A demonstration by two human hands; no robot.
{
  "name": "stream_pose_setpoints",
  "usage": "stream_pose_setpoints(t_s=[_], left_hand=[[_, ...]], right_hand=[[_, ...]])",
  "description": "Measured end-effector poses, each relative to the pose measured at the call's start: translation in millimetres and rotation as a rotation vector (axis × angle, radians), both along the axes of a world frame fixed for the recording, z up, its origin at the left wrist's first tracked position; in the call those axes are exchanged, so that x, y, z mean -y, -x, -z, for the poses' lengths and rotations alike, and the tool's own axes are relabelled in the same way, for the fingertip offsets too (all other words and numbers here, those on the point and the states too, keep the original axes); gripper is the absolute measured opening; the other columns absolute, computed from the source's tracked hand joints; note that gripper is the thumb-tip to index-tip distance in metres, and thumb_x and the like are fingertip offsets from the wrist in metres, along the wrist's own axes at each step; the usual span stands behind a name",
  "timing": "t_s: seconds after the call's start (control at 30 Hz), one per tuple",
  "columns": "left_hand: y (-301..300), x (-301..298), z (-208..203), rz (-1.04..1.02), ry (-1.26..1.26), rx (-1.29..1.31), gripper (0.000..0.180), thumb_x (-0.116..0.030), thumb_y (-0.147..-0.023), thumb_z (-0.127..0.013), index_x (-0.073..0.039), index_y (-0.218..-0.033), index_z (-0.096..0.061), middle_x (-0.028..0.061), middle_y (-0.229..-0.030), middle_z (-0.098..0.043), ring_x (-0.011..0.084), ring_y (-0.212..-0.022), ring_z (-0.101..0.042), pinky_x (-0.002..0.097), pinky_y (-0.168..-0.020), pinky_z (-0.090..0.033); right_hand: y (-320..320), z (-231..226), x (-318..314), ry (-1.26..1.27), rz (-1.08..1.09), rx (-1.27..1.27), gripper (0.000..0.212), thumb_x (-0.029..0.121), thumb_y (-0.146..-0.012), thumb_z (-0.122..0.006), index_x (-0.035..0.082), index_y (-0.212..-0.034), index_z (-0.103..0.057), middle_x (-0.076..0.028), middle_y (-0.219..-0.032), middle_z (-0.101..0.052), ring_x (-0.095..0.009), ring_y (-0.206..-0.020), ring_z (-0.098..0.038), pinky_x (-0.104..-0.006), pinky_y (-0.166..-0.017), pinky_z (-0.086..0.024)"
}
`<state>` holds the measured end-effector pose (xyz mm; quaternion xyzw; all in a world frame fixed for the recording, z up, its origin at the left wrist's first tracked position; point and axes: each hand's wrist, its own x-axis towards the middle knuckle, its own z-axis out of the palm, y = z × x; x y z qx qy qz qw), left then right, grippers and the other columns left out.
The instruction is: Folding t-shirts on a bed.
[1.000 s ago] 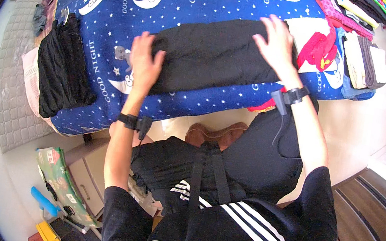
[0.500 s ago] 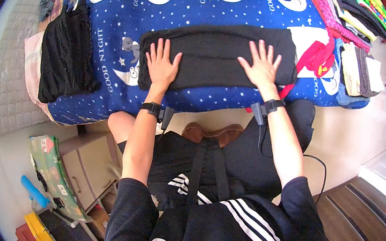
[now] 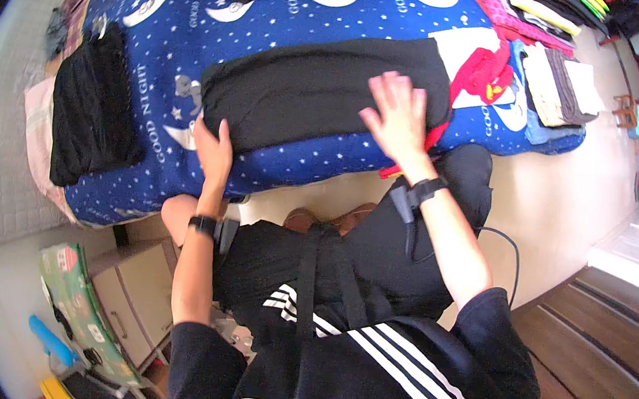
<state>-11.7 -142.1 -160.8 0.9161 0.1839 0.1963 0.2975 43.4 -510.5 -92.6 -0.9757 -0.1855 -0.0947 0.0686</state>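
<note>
Black garment [image 3: 317, 94] lies mid-bed on the blue blanket [image 3: 178, 44]. Left hand [image 3: 215, 152] grips its near-left edge; right hand [image 3: 400, 116] open, flat on top. Judgement: press evenly, keep edges aligned.

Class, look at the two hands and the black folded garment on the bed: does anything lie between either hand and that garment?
Nothing visible does. The left hand grips the black folded garment at its near left edge, and the right hand lies flat on its right end, on the blue star-patterned bedspread.
</note>
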Motion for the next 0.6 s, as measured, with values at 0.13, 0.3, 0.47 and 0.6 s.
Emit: stream_pose_setpoints(t_s=[0.13, 0.3, 0.47, 0.6], left_hand=[[5, -6, -23, -0.019, 0.394, -0.263, 0.059, -0.039, -0.079, -0.072, 0.005, -0.113, -0.054, 0.0134, -0.091, -0.062, 0.0247, -0.079, -0.059, 0.0334, -0.072, -0.047], [6, -30, -27, 0.010, 0.854, -0.296, 0.025, -0.029, -0.084, -0.070, -0.010, -0.099, -0.064, -0.0044, -0.076, -0.060, 0.0062, -0.058, -0.048, 0.0215, -0.051, -0.034], [20, -60, -16, 0.016, 0.789, -0.138, 0.028, -0.025, -0.086, -0.068, -0.005, -0.104, -0.062, -0.0010, -0.087, -0.063, 0.0069, -0.069, -0.053, 0.0232, -0.059, -0.040], [31, -61, -13, -0.022, 0.590, -0.117, 0.035, -0.025, -0.087, -0.066, 0.003, -0.107, -0.059, 0.0061, -0.095, -0.065, 0.0112, -0.076, -0.057, 0.0257, -0.067, -0.044]], right_hand=[[22, 39, -23, -0.152, -0.185, -0.056, 0.067, 0.050, -0.087, -0.054, 0.018, -0.143, -0.035, -0.013, -0.149, -0.030, -0.033, -0.138, -0.025, -0.0554, -0.111, -0.016], [28, 45, -33, -0.143, -0.154, -0.047, 0.071, 0.051, -0.084, -0.058, 0.018, -0.143, -0.035, -0.013, -0.150, -0.029, -0.032, -0.138, -0.026, -0.0553, -0.110, -0.018], [15, 35, 18, -0.019, 0.045, -0.067, 0.090, 0.030, -0.069, -0.077, 0.014, -0.144, -0.030, -0.012, -0.148, -0.031, -0.029, -0.138, -0.026, -0.0476, -0.112, -0.019], [6, 37, 62, 0.133, 0.142, 0.063, 0.089, 0.019, -0.068, -0.074, 0.011, -0.144, -0.029, -0.012, -0.146, -0.035, -0.027, -0.136, -0.031, -0.0433, -0.112, -0.022]])
